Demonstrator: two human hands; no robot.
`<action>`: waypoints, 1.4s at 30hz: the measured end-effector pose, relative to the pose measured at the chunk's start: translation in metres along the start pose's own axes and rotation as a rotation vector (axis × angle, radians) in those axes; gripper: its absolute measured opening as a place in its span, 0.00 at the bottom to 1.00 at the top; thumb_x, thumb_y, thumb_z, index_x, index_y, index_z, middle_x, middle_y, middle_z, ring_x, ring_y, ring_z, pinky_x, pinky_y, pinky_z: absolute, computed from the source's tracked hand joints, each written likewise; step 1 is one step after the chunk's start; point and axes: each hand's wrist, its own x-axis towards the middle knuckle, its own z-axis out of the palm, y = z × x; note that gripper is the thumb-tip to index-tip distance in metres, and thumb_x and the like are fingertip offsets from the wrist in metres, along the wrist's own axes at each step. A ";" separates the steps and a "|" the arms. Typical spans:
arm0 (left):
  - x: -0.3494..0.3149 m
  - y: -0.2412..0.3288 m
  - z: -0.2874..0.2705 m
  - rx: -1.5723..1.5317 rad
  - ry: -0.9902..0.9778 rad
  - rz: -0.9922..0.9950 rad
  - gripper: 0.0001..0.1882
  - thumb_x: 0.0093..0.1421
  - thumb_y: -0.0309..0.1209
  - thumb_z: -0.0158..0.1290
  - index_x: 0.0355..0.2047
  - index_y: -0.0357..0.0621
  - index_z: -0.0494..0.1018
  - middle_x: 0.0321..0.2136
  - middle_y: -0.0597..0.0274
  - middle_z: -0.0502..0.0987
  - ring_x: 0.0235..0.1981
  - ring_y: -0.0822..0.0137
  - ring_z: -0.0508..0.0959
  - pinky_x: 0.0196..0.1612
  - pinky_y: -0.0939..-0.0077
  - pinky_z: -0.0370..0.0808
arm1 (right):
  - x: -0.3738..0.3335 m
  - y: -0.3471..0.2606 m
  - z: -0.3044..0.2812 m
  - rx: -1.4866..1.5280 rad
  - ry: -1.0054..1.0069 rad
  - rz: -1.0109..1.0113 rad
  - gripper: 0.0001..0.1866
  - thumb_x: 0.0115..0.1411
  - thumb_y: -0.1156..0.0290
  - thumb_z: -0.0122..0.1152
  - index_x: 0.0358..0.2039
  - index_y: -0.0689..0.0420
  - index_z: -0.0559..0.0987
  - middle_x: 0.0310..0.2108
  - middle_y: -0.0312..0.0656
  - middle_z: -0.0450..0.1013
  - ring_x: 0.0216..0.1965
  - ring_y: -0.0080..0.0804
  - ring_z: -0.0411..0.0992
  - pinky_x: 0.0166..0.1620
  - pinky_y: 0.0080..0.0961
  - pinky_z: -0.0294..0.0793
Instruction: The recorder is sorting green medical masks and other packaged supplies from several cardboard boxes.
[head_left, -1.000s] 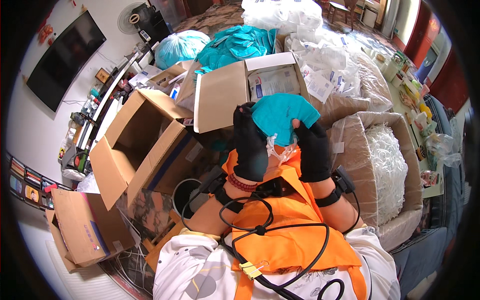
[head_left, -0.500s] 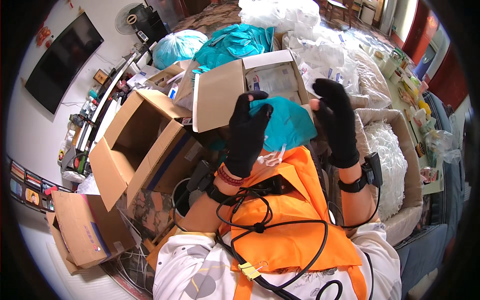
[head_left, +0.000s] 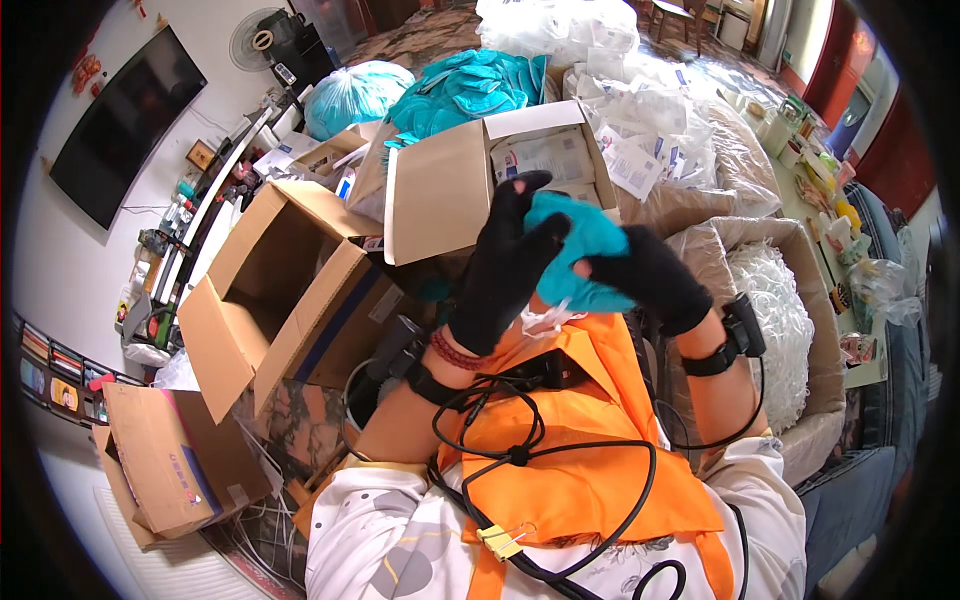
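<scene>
A teal face mask [head_left: 592, 240] with white ear loops [head_left: 546, 320] is held up in front of my chest. My left hand [head_left: 512, 262], in a black glove with bare fingertips, pinches its left side between thumb and fingers. On the mask's right side, my right hand [head_left: 655, 280], gloved the same way, is closed on it with the thumb in front. Some of the right fingers are hidden behind the mask. Just beyond the hands stands an open carton [head_left: 440, 195] with white packets [head_left: 545, 158] inside.
Teal masks are heaped [head_left: 475, 90] behind the carton. White plastic packets [head_left: 650, 130] pile up at the far right. A lined box of white loops [head_left: 770, 335] stands to the right. Opened cardboard boxes [head_left: 270, 260] are on the left. Black cables [head_left: 520, 455] hang across my orange apron [head_left: 600, 490].
My right hand has moved left and down from beside the mask and now grips its right side. The mask has tilted and looks more folded. My left hand has shifted slightly right.
</scene>
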 end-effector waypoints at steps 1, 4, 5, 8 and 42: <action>0.002 0.000 -0.005 0.000 0.000 -0.002 0.17 0.59 0.24 0.54 0.49 0.40 0.68 0.39 0.60 0.74 0.42 0.71 0.74 0.46 0.75 0.72 | -0.001 -0.007 -0.009 -0.088 0.066 -0.029 0.21 0.51 0.58 0.72 0.35 0.63 0.81 0.28 0.39 0.78 0.32 0.21 0.75 0.37 0.24 0.75; 0.003 -0.012 -0.024 0.078 -0.461 -0.143 0.19 0.59 0.28 0.56 0.50 0.39 0.69 0.38 0.61 0.75 0.40 0.74 0.74 0.43 0.78 0.73 | -0.004 -0.033 -0.026 -0.066 0.099 -0.032 0.20 0.53 0.57 0.70 0.36 0.63 0.81 0.28 0.38 0.78 0.30 0.21 0.74 0.36 0.24 0.75; 0.004 -0.018 -0.028 0.076 -0.466 -0.142 0.19 0.59 0.28 0.56 0.50 0.39 0.69 0.38 0.61 0.75 0.40 0.74 0.74 0.43 0.78 0.73 | -0.005 -0.036 -0.030 -0.052 0.108 -0.069 0.20 0.54 0.57 0.69 0.35 0.62 0.81 0.28 0.37 0.78 0.29 0.21 0.74 0.36 0.25 0.75; 0.005 -0.028 -0.044 0.367 -0.485 -0.234 0.10 0.61 0.27 0.54 0.43 0.42 0.75 0.28 0.69 0.76 0.30 0.76 0.76 0.34 0.78 0.75 | -0.010 -0.027 -0.059 -0.079 0.282 -0.045 0.17 0.56 0.59 0.68 0.35 0.61 0.81 0.28 0.35 0.78 0.29 0.18 0.73 0.35 0.21 0.75; -0.004 -0.016 -0.049 -0.567 -0.639 -0.787 0.25 0.67 0.47 0.44 0.50 0.34 0.69 0.38 0.52 0.77 0.39 0.55 0.81 0.44 0.62 0.80 | -0.028 -0.039 -0.084 -0.025 0.508 0.053 0.23 0.56 0.52 0.66 0.40 0.61 0.78 0.32 0.33 0.74 0.32 0.17 0.70 0.37 0.18 0.70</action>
